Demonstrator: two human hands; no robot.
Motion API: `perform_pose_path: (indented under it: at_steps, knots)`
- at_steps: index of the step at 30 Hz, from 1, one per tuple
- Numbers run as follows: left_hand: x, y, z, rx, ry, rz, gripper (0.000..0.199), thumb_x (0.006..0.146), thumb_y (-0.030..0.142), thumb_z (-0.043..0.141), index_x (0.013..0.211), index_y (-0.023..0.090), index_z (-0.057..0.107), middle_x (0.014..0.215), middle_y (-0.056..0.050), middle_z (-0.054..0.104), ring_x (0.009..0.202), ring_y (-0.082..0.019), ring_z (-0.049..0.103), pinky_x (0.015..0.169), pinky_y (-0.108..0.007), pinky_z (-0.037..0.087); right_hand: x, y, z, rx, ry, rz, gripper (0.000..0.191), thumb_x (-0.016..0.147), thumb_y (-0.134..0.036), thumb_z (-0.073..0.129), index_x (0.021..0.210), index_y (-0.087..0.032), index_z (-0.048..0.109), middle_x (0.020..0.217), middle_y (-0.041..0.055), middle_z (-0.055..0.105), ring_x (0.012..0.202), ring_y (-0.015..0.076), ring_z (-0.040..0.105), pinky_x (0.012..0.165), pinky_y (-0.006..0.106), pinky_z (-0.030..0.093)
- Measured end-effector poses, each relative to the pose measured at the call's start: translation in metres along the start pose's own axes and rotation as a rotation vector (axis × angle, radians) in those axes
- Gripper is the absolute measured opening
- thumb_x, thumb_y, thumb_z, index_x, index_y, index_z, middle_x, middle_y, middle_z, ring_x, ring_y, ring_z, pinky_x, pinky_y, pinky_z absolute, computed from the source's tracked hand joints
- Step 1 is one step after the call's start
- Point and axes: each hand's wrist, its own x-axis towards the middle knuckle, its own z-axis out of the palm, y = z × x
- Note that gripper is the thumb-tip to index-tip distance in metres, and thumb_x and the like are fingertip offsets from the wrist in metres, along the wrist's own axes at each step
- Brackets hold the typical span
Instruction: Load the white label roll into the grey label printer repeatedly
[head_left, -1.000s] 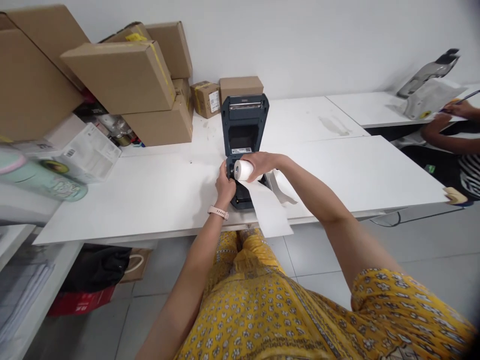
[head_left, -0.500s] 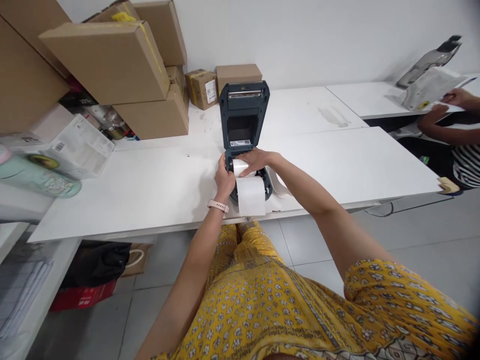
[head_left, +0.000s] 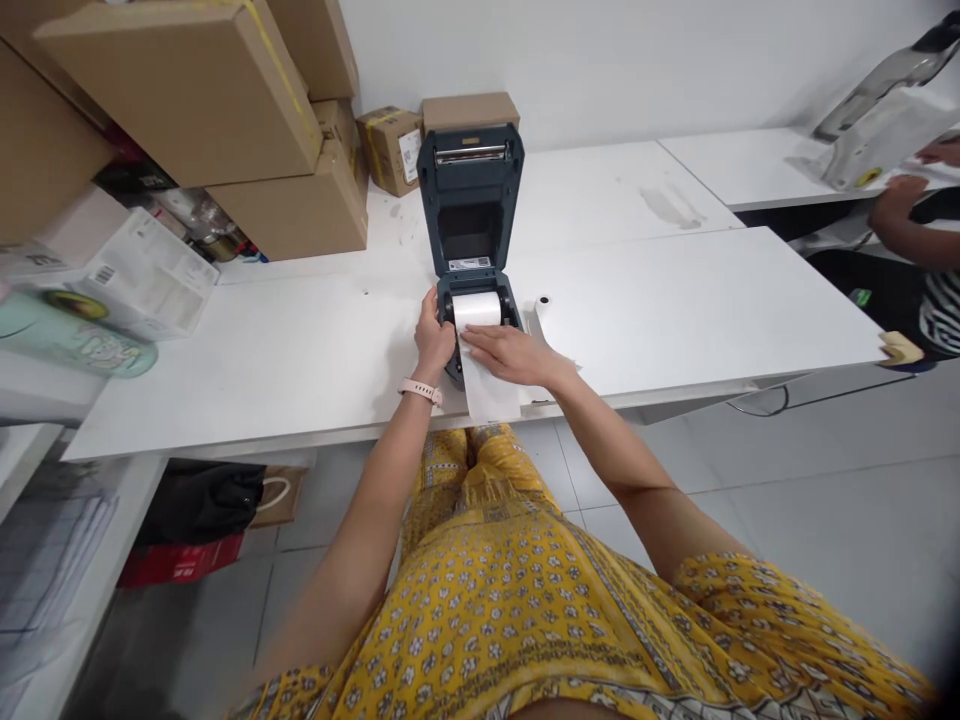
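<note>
One label printer (head_left: 471,215), one paper roll (head_left: 477,310), two hands, about six cardboard boxes
</note>
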Motion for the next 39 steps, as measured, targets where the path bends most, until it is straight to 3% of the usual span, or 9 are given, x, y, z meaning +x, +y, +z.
perform_pose_path:
  at_steps: [5, 11, 18, 23, 27, 30, 34, 37, 39]
  knots:
    - [0.005, -0.007, 0.0, -0.042, 0.008, 0.02, 0.078, 0.077, 0.001, 0.058, 0.152, 0.021, 0.049, 0.153, -0.008, 0.061, 0.145, -0.024, 0.054, 0.129, -0.043, 0.034, -0.011, -0.015, 0.025, -0.188, 0.141, 0.063, 0.055, 0.11, -0.038, 0.035, 0.154, -0.009, 0.049, 0.166, 0.0209, 0.042, 0.155, 0.0346, 0.041, 0.125, 0.053, 0.037]
    - [0.011, -0.012, 0.002, -0.081, -0.016, 0.04, 0.079, 0.076, 0.005, 0.064, 0.152, 0.024, 0.05, 0.158, -0.007, 0.056, 0.153, -0.026, 0.044, 0.134, -0.047, 0.022, -0.021, -0.032, 0.045, -0.21, 0.234, 0.114, 0.055, 0.109, -0.04, 0.039, 0.155, -0.01, 0.049, 0.166, 0.0207, 0.041, 0.158, 0.034, 0.036, 0.126, 0.054, 0.036]
    - [0.007, -0.003, 0.002, -0.096, 0.005, -0.009, 0.068, 0.079, 0.006, 0.061, 0.146, 0.015, 0.054, 0.155, -0.013, 0.057, 0.148, -0.026, 0.05, 0.132, -0.044, 0.028, -0.023, -0.035, 0.052, -0.197, 0.272, 0.119, 0.056, 0.108, -0.042, 0.045, 0.154, -0.01, 0.05, 0.166, 0.0219, 0.042, 0.157, 0.0348, 0.037, 0.125, 0.054, 0.036]
    - [-0.039, 0.013, 0.003, -0.169, 0.017, -0.079, 0.067, 0.088, 0.027, 0.069, 0.151, 0.019, 0.047, 0.158, -0.014, 0.053, 0.147, -0.028, 0.051, 0.127, -0.043, 0.036, -0.024, -0.032, 0.05, -0.166, 0.305, 0.096, 0.054, 0.106, -0.04, 0.049, 0.153, -0.012, 0.051, 0.164, 0.0208, 0.044, 0.156, 0.0344, 0.038, 0.125, 0.056, 0.038]
    - [-0.087, 0.022, 0.002, -0.265, 0.043, -0.13, 0.075, 0.084, 0.044, 0.078, 0.15, 0.024, 0.047, 0.157, -0.012, 0.054, 0.147, -0.028, 0.051, 0.124, -0.041, 0.039, -0.042, -0.044, 0.056, -0.101, 0.332, 0.093, 0.055, 0.103, -0.03, 0.055, 0.154, -0.009, 0.05, 0.164, 0.0207, 0.045, 0.156, 0.0336, 0.04, 0.128, 0.056, 0.035]
    - [-0.106, 0.022, 0.001, -0.342, 0.025, -0.167, 0.08, 0.079, 0.05, 0.083, 0.147, 0.024, 0.049, 0.15, -0.012, 0.06, 0.139, -0.028, 0.058, 0.12, -0.042, 0.045, -0.066, -0.053, 0.058, 0.006, 0.372, 0.075, 0.052, 0.102, -0.026, 0.057, 0.153, -0.014, 0.053, 0.163, 0.0164, 0.048, 0.155, 0.0313, 0.042, 0.129, 0.056, 0.035]
    - [-0.11, 0.02, -0.001, -0.39, 0.02, -0.209, 0.081, 0.076, 0.049, 0.084, 0.146, 0.024, 0.052, 0.145, -0.013, 0.065, 0.133, -0.029, 0.063, 0.115, -0.043, 0.05, -0.074, -0.037, 0.021, 0.293, 0.569, -0.001, 0.034, 0.107, -0.037, 0.052, 0.136, -0.029, 0.067, 0.141, 0.0046, 0.071, 0.136, 0.0231, 0.064, 0.119, 0.052, 0.049]
    - [-0.109, 0.022, -0.002, -0.377, 0.034, -0.237, 0.081, 0.076, 0.046, 0.085, 0.147, 0.024, 0.052, 0.147, -0.013, 0.063, 0.136, -0.03, 0.06, 0.117, -0.044, 0.048, -0.033, 0.0, -0.048, 0.362, 0.911, 0.073, 0.04, 0.108, -0.053, 0.045, 0.132, -0.03, 0.068, 0.139, 0.0046, 0.072, 0.134, 0.023, 0.064, 0.117, 0.048, 0.051]
    - [-0.111, 0.025, -0.003, -0.387, 0.027, -0.247, 0.083, 0.076, 0.045, 0.086, 0.148, 0.024, 0.051, 0.15, -0.013, 0.062, 0.14, -0.031, 0.057, 0.119, -0.043, 0.046, 0.014, 0.027, -0.104, 0.371, 1.021, 0.099, 0.048, 0.107, -0.062, 0.039, 0.133, -0.031, 0.066, 0.145, 0.0027, 0.067, 0.142, 0.0214, 0.057, 0.124, 0.044, 0.043]
